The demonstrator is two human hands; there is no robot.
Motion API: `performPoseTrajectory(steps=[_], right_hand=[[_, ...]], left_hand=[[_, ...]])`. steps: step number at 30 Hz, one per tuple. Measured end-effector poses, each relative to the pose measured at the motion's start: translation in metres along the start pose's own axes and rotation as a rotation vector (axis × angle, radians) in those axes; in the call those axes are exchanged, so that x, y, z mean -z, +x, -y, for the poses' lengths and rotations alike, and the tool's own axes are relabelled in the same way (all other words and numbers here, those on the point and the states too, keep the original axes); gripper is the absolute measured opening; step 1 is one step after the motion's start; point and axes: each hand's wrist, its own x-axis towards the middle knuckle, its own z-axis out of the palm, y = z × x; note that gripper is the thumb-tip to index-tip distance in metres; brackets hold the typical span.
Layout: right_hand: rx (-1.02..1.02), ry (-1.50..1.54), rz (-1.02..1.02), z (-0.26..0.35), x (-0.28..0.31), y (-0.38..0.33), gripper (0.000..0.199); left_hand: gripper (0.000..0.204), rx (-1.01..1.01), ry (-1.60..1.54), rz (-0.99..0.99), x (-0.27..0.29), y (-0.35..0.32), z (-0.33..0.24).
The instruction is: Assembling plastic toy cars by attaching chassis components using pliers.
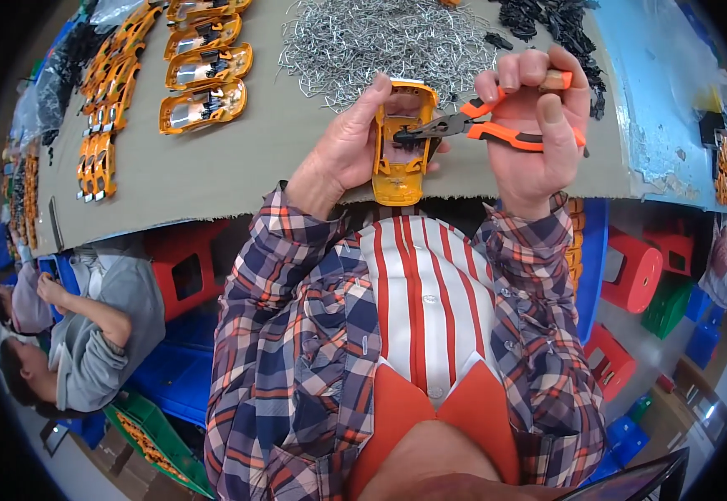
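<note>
My left hand [343, 144] is wrapped round a yellow toy car body shell [400, 185], its hollow inside facing up over the table's near edge. In my right hand [537, 125] are pliers [509, 136] with orange and black handles. The handles are spread apart within my curled fingers. The dark jaws of the pliers reach into the middle of the shell; what they touch there is too small to make out. Beyond both hands lies a wide heap of bent silver wire pieces [380, 46].
Several yellow shells with black parts inside [205, 108] stand in a column at the left, beside rows of narrower yellow car parts [98, 163]. Black pieces [539, 21] are piled at the far right. A co-worker in grey [113, 309] sits at my left. Red stools [631, 271] stand at the right.
</note>
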Motion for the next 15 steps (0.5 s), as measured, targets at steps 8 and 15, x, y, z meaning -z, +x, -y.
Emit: performPoseTrajectory(steps=[8,15], right_hand=[[-0.061,-0.117,0.079,-0.002,-0.015,0.006,0.039],[-0.191,-0.088,-0.159,0.004,-0.046,0.003,0.038]], left_hand=[[0.066,-0.054,0.07,0.012,-0.009,-0.004,0.003],[0.063,-0.134,0.07,-0.017,-0.006,-0.004,0.009]])
